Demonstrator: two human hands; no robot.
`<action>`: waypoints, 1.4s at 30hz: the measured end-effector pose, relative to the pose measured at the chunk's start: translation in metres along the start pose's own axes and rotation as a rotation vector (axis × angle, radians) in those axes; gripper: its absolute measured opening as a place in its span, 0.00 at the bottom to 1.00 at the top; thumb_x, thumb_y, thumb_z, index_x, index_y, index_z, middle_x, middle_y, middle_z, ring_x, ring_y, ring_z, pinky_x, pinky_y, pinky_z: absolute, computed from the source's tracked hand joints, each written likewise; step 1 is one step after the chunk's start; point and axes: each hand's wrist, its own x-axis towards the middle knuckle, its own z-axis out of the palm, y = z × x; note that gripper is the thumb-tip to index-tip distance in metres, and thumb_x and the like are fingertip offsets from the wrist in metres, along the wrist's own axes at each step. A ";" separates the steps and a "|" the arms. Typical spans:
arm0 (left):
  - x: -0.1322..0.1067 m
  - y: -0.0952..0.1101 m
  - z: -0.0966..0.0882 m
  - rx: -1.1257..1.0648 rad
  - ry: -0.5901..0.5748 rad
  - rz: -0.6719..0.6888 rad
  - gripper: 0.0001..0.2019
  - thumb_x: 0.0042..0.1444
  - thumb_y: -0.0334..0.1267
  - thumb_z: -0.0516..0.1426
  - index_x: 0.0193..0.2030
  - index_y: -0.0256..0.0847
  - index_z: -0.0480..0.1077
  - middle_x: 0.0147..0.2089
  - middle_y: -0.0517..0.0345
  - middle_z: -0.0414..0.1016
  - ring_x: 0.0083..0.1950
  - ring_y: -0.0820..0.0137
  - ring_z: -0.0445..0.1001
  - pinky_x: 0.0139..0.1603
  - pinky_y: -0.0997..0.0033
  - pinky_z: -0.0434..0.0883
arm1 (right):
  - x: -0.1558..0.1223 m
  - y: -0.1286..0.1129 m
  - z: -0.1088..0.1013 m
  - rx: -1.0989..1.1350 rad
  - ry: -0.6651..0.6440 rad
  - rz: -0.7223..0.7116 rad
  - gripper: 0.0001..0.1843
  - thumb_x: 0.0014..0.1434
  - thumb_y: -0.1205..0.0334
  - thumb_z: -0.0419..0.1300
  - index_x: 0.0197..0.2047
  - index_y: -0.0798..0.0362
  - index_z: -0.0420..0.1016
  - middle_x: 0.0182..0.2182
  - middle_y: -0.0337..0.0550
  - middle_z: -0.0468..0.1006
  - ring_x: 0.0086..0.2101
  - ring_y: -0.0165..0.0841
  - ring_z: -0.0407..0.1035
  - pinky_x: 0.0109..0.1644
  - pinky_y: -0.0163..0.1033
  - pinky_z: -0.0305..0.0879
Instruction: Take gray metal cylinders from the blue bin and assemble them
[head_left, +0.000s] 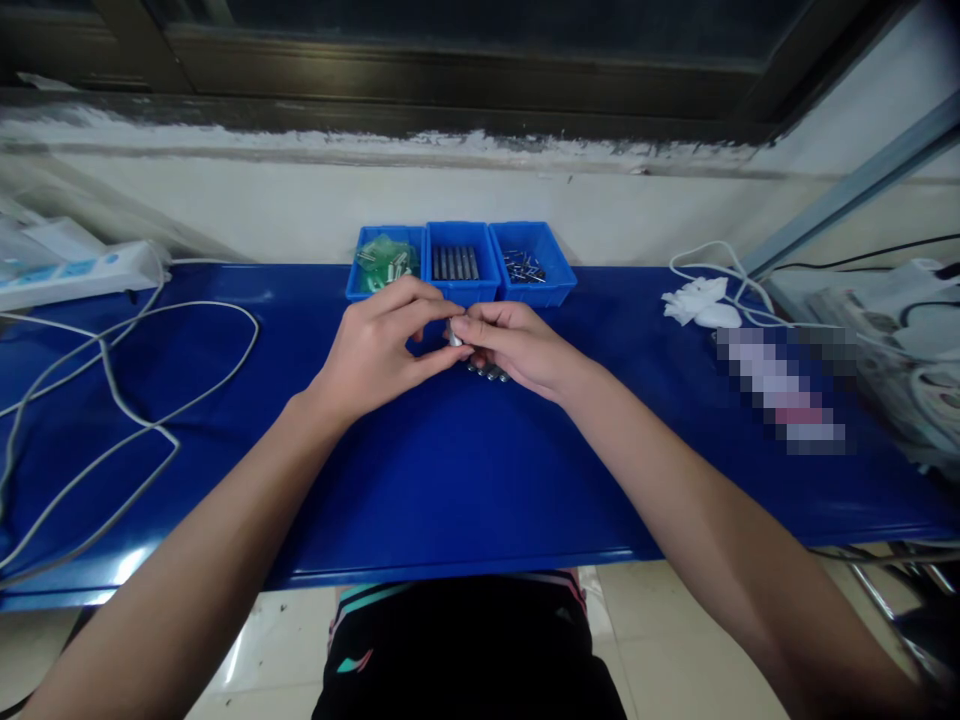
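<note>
Over the middle of the blue table, my left hand (386, 345) and my right hand (517, 345) meet at the fingertips. Between them is a small silvery metal piece (454, 335), mostly covered by the fingers, so its full shape is hidden. My left thumb and index finger pinch it from the left, and my right thumb presses on it from the right. Several small dark metal parts with shiny ends (491, 374) show just below my right hand, partly hidden by it.
Behind my hands stand a blue bin (358, 270) with a green bag and metal pins, a blue bin (450, 291) of grey bars, and a blue bin (551, 293) of small screw-like parts. White cables (169, 430) lie left; crumpled tissue (694, 300) lies right.
</note>
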 end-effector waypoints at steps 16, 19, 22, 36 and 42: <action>0.001 0.000 -0.002 -0.029 0.015 -0.034 0.12 0.67 0.44 0.67 0.51 0.41 0.80 0.48 0.52 0.83 0.36 0.71 0.77 0.40 0.68 0.77 | 0.000 -0.005 0.007 0.134 -0.019 0.018 0.23 0.60 0.39 0.74 0.36 0.52 0.81 0.31 0.38 0.77 0.31 0.28 0.69 0.34 0.35 0.60; 0.001 0.000 -0.002 -0.016 0.028 -0.053 0.12 0.66 0.44 0.68 0.52 0.40 0.81 0.48 0.52 0.82 0.34 0.73 0.75 0.38 0.69 0.76 | -0.001 -0.008 0.008 0.174 -0.062 0.015 0.21 0.60 0.41 0.74 0.39 0.52 0.83 0.32 0.39 0.79 0.33 0.29 0.71 0.34 0.34 0.62; 0.002 0.002 -0.003 -0.010 0.022 -0.084 0.12 0.67 0.46 0.67 0.51 0.41 0.81 0.48 0.52 0.83 0.34 0.72 0.75 0.37 0.68 0.76 | -0.002 -0.008 0.008 0.189 -0.073 0.018 0.21 0.58 0.43 0.76 0.39 0.53 0.84 0.32 0.40 0.79 0.33 0.29 0.71 0.33 0.34 0.63; -0.001 -0.004 0.001 -0.005 0.007 -0.072 0.14 0.68 0.48 0.66 0.52 0.42 0.81 0.48 0.52 0.83 0.34 0.72 0.76 0.38 0.68 0.76 | -0.002 -0.012 0.006 0.155 -0.027 0.065 0.20 0.56 0.44 0.78 0.38 0.51 0.85 0.30 0.38 0.78 0.31 0.27 0.70 0.33 0.33 0.66; -0.006 -0.010 0.004 0.055 -0.050 -0.116 0.15 0.67 0.48 0.66 0.52 0.39 0.81 0.48 0.52 0.83 0.33 0.73 0.75 0.38 0.70 0.75 | -0.003 -0.028 -0.011 -0.213 0.191 -0.029 0.15 0.61 0.49 0.75 0.44 0.50 0.85 0.29 0.40 0.78 0.29 0.31 0.70 0.34 0.38 0.70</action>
